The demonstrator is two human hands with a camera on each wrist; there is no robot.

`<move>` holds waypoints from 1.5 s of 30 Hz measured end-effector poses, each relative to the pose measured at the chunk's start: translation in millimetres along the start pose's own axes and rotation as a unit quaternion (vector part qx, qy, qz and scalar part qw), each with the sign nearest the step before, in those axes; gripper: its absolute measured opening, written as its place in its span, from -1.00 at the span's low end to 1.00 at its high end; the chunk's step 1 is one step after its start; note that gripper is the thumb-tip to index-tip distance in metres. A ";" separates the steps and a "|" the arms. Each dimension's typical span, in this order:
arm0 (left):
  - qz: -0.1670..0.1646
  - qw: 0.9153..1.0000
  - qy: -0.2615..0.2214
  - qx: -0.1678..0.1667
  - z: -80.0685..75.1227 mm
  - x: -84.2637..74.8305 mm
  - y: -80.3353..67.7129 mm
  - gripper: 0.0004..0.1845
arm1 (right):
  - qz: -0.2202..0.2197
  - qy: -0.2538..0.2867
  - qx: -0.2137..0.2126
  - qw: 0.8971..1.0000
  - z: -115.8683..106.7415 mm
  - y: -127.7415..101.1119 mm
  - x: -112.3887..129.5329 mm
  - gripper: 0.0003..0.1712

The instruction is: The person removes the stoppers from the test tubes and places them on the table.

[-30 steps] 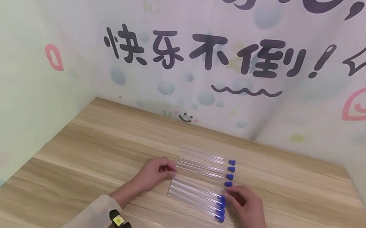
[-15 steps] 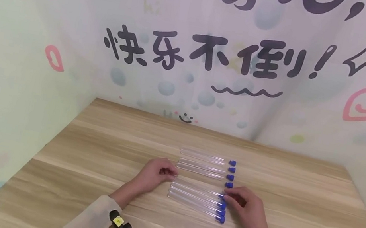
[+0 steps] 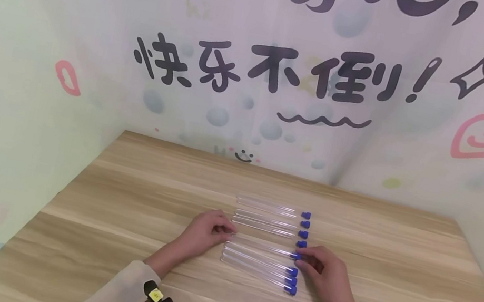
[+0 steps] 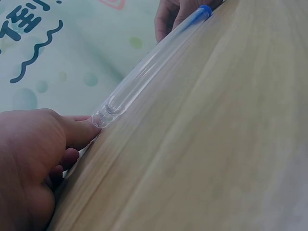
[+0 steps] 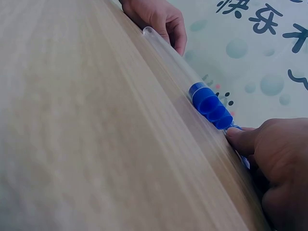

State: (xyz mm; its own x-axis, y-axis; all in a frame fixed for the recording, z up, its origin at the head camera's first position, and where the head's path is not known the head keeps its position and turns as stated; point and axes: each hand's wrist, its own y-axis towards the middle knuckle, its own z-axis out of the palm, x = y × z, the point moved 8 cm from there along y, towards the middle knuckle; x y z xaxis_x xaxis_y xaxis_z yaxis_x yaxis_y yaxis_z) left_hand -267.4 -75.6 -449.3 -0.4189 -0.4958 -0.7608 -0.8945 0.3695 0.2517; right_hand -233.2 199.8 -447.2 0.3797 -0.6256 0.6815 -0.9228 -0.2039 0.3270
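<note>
We locate the capped tube (image 3: 262,246) above or on the counter (image 3: 128,196) — contact cannot be determined — extending between both hands. The left hand (image 3: 209,228) pinches its rounded end; the fingers of the right hand (image 3: 328,273) grip the blue cap (image 3: 295,256) at the opposite end. On the near side, we find three further capped tubes (image 3: 257,266) arranged side by side. On the far side, we note uncapped tubes (image 3: 265,227) in roughly parallel lines, with four loose blue caps (image 3: 305,224) aligned near their open ends.
</note>
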 end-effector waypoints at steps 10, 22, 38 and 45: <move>0.014 1.000 -0.010 -0.013 -0.4 1.9 -0.4 -0.86 | -0.004 0.003 -0.017 1.000 -1.5 0.0 1.2 -0.74; 0.046 0.996 -0.074 -0.037 -8.7 -6.6 -3.5 -0.84 | -0.023 0.079 -0.034 0.996 -5.0 -2.4 14.6 -0.73; 0.037 0.995 -0.079 -0.037 -8.6 -7.1 -0.5 -0.78 | -0.006 0.097 -0.039 0.994 -15.0 0.0 36.3 -0.71; 0.029 0.995 -0.093 -0.017 -15.3 -29.5 -3.3 -0.80 | 0.001 0.105 -0.032 0.994 -15.7 -1.2 39.7 -0.71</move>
State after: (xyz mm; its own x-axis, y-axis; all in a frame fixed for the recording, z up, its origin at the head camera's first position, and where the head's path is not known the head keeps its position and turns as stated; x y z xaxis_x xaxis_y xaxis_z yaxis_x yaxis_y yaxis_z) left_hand -254.5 -74.2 -418.6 -0.4360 -0.3195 -0.8413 -0.8760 0.3648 0.3154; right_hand -215.9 187.0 -410.2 0.3886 -0.4542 0.8016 -0.9204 -0.1502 0.3611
